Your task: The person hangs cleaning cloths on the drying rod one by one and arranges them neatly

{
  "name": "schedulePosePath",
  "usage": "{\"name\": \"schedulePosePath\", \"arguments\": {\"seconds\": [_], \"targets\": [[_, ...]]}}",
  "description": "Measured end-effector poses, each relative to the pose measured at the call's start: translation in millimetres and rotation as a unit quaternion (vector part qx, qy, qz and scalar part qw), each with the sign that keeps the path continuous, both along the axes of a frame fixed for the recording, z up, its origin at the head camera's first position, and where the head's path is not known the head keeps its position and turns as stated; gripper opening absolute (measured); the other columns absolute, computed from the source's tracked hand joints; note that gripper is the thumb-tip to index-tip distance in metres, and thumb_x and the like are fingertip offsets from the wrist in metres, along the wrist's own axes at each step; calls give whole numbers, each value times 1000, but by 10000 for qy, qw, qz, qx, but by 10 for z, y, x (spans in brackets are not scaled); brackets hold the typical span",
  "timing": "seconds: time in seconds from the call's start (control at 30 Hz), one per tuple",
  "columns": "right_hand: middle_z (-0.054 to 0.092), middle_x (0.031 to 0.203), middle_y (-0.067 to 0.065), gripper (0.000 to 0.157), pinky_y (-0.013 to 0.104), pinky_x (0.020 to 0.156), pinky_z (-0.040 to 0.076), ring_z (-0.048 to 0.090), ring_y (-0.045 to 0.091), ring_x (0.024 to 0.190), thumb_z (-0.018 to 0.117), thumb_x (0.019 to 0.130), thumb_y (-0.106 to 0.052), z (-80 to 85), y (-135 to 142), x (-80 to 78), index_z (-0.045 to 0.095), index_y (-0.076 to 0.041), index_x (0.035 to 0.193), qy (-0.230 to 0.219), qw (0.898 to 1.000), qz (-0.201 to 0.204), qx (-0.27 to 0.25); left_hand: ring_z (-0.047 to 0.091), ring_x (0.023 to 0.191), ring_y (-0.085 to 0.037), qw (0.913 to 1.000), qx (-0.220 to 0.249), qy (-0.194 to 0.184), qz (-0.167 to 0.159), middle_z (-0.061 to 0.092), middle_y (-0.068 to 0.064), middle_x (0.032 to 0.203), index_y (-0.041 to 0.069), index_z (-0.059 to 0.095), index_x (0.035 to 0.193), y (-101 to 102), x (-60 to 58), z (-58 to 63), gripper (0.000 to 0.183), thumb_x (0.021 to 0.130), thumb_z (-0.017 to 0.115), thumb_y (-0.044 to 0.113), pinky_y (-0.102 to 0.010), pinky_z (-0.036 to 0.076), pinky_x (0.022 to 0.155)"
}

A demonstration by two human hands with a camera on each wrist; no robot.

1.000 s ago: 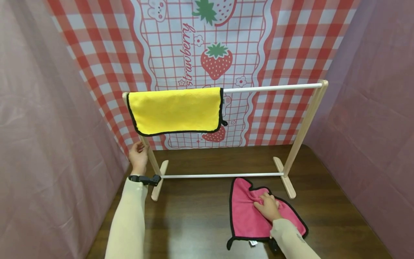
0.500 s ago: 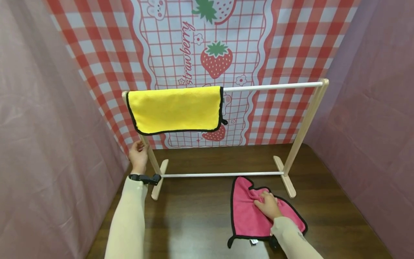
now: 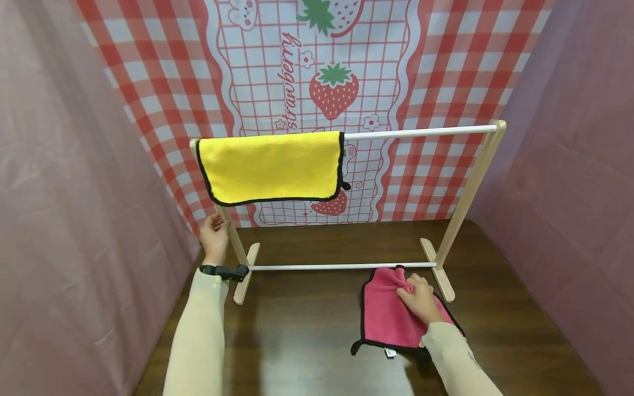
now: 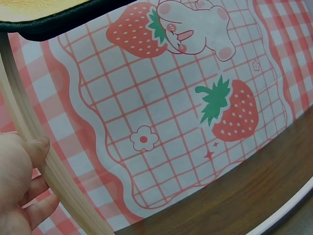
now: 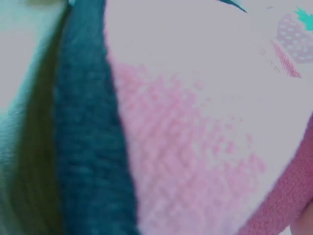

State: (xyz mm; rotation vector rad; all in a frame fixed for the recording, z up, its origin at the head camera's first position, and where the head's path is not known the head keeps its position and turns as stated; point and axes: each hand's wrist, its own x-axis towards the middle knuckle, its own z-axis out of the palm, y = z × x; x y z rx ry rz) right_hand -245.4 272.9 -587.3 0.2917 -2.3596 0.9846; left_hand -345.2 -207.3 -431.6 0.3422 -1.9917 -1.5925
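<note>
A pink towel (image 3: 386, 316) with black edging, a corner loop and a small white tag is bunched up in my right hand (image 3: 422, 298), which pinches it near the middle over the table's right half. Close up, its pink cloth (image 5: 186, 147) fills the right wrist view. My left hand (image 3: 214, 237) grips the left wooden post (image 4: 63, 188) of a drying rack, with thumb and fingers on either side of it. Over the left half of the rack's white top bar (image 3: 421, 133) hangs a yellow towel (image 3: 269, 168), also edged in black.
The rack's lower white bar (image 3: 342, 267) runs just behind the pink towel, and its right foot (image 3: 442, 280) stands on the brown wooden table (image 3: 307, 341). A strawberry-print checked cloth (image 3: 446, 71) hangs behind; pink curtains (image 3: 559, 181) flank both sides.
My right hand has gathered the pink towel and lifted part of it, shifting slightly right and toward the rack; the towel's near edge has drawn away from me. My left hand stays on the post.
</note>
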Motion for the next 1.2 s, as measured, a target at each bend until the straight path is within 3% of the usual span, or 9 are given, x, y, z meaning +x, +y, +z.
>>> {"name": "schedulePosePath", "arguments": {"seconds": [0.23, 0.47, 0.6, 0.7, 0.9, 1.2], "targets": [[44, 69, -6, 33, 34, 64, 32, 43, 19, 70, 68, 73, -1, 256, 48, -18, 42, -14, 58, -24, 10000, 6, -47, 56, 110, -36, 10000, -7, -37, -30, 60, -27, 121, -8, 60, 125, -3, -2, 8, 31, 95, 63, 2, -46, 49, 92], [42, 69, -5, 35, 21, 54, 28, 36, 10, 64, 67, 75, -1, 573, 65, -69, 40, -14, 58, 235, 9994, 26, -234, 57, 108, -33, 10000, -73, -63, 4, 61, -25, 119, -8, 60, 124, -15, -19, 4, 31, 95, 63, 3, -38, 48, 87], [46, 68, 0, 33, 27, 61, 35, 53, 25, 76, 66, 73, 1, 772, 61, -118, 39, -11, 58, 641, 9976, 108, -220, 57, 109, -34, 10000, -93, -24, 15, 61, -25, 119, -8, 60, 124, -15, -25, 3, 31, 95, 63, 2, -40, 48, 90], [48, 68, 5, 32, 40, 65, 34, 53, 36, 81, 66, 72, 1, 926, 50, -153, 39, -9, 57, 885, 9958, 151, -183, 57, 110, -35, 10000, -66, -20, 12, 61, -26, 119, -9, 60, 124, -10, -22, 0, 32, 95, 63, 2, -43, 48, 93], [46, 69, 6, 33, 36, 61, 24, 38, 21, 68, 68, 71, 1, 1267, 27, -230, 40, -9, 57, 1293, 9912, 210, -194, 57, 110, -36, 10000, -52, -26, 13, 60, -26, 119, -9, 59, 124, -3, -8, 4, 32, 95, 63, 2, -44, 48, 93], [49, 72, 11, 30, 36, 62, 22, 40, 27, 71, 67, 73, -4, 1803, -2, -265, 41, -7, 58, 1796, 9830, 384, -32, 57, 111, -36, 9998, -157, -108, 45, 60, -26, 119, -8, 60, 125, 5, -3, 8, 32, 96, 63, 3, -46, 49, 92]]}}
